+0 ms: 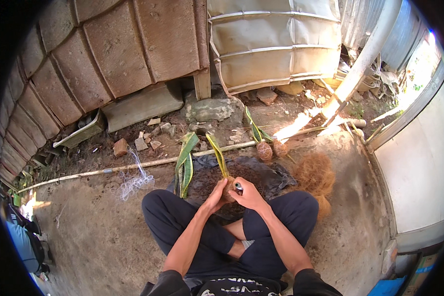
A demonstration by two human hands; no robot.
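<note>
My left hand [216, 196] grips a fibre-wrapped root ball [228, 184] with a yellow-edged snake plant leaf [218, 153] standing out of it. My right hand [246, 196] is closed at the same ball, holding a small cylindrical object [239, 186] with a dark end, too small to name. Loose snake plant leaves [186, 163] lie left of it on a black plastic sheet [276, 172] with dark soil [249, 172]. Two wrapped plant balls [264, 152] sit behind, and a heap of brown fibre [313, 175] lies to the right.
Tangled white string [133, 182] lies on the left of the concrete floor [93, 232]. A long pole [93, 173] runs behind the sheet, before rubble [142, 143], a trough [140, 109] and corrugated panels [108, 44]. A slanting post [360, 64] and pale board [412, 163] stand right; bags [24, 237] sit far left.
</note>
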